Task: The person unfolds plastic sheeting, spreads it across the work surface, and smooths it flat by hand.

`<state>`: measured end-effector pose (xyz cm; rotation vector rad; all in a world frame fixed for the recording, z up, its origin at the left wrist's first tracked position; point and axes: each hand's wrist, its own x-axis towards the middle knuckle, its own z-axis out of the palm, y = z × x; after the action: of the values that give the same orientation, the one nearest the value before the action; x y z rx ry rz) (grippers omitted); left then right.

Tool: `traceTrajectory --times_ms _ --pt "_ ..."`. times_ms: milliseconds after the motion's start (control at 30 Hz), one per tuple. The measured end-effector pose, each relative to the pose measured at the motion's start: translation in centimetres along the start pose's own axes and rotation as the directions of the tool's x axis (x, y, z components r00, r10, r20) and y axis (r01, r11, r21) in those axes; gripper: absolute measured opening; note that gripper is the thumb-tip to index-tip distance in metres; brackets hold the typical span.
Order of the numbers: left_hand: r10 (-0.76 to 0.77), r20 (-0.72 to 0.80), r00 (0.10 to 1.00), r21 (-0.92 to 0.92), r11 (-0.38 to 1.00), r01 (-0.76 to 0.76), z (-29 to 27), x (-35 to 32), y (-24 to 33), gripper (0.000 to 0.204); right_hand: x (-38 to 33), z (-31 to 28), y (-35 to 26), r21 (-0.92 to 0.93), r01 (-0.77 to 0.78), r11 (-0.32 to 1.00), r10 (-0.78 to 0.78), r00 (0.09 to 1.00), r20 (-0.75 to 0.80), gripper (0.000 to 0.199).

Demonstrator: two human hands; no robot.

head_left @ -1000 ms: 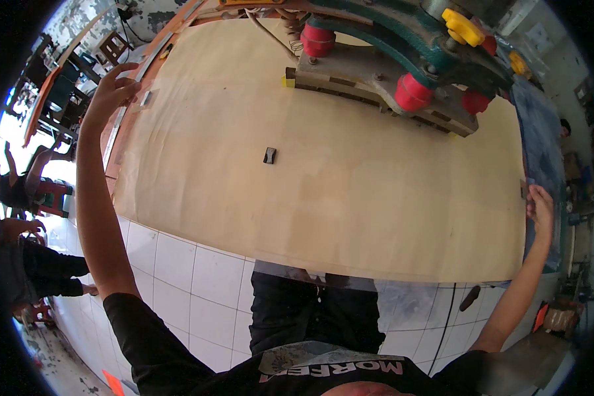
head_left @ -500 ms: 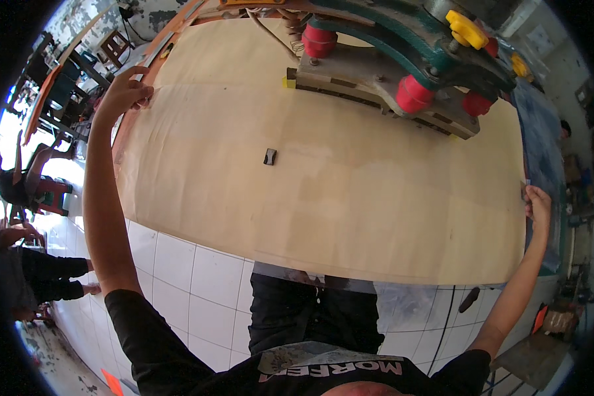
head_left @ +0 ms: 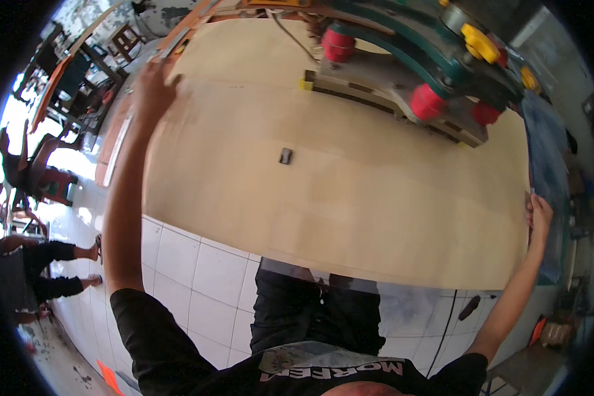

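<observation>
Plywood sheet (head_left: 350,178), broad, thin and likely whippy, is clasped at opposite edges by left hand (head_left: 153,84) and right hand (head_left: 540,212); wide-spaced edge grips suit it.

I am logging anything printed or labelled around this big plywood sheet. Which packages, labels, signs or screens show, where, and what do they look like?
No packages, signs or screens show.
Small dark rectangular tag: lying on the large pale plywood sheet, near its middle.
Small yellow square marker: at the left end of the green machine with red rollers.
</observation>
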<state>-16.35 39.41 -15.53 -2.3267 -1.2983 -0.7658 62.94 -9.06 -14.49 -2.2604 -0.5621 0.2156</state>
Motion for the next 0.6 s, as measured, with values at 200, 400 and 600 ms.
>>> traceTrajectory --times_ms 200,400,600 --pt "-0.307 0.307 0.901 0.008 0.947 0.32 -1.0 -3.5 11.5 0.067 0.7 -1.6 3.3 0.089 -0.041 0.995 0.048 0.996 -0.073 0.031" --pt "-0.345 0.342 0.874 -0.03 0.926 0.377 -1.5 -3.8 10.5 0.073 2.1 -1.2 4.5 0.071 0.089 0.993 -0.077 0.983 -0.165 0.035" --pt "-0.367 0.327 0.871 0.035 0.925 0.377 -1.7 -4.1 10.1 0.078 0.6 0.1 3.7 0.089 0.1 0.991 -0.084 0.983 -0.164 0.037"
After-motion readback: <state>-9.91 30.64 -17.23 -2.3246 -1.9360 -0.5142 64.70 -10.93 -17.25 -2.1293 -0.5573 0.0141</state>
